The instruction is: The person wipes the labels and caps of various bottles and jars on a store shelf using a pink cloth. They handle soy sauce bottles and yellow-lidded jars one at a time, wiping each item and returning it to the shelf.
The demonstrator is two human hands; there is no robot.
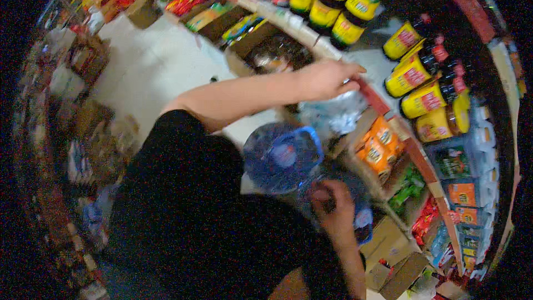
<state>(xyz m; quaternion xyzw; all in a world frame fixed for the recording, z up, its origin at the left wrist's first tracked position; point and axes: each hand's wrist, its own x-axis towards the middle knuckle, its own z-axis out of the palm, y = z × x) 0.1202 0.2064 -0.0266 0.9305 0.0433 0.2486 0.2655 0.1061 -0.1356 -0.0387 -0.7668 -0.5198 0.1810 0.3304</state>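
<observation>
My left hand (333, 78) reaches out at the red front edge of a shelf (370, 96), fingers apart, with nothing visible in it. Just past its fingertips stand bottles of dark liquid with yellow labels (410, 77). My right hand (335, 208) is lower down, its fingers around a dark round object (321, 196) that is too blurred to name. Beneath that hand lies a clear bluish plastic container, partly hidden. Beside it, close to my body, stands another such container (266, 162) with a blue handle (318, 146).
Larger yellow-labelled bottles (352, 8) line the shelf at the top. Below the shelf are cardboard boxes of orange packets (379, 146), green packets (408, 189) and red packets (424, 221). Clear plastic wrap (333, 110) bunches under my left hand. Cartons (93, 58) stand across the pale floor (154, 58).
</observation>
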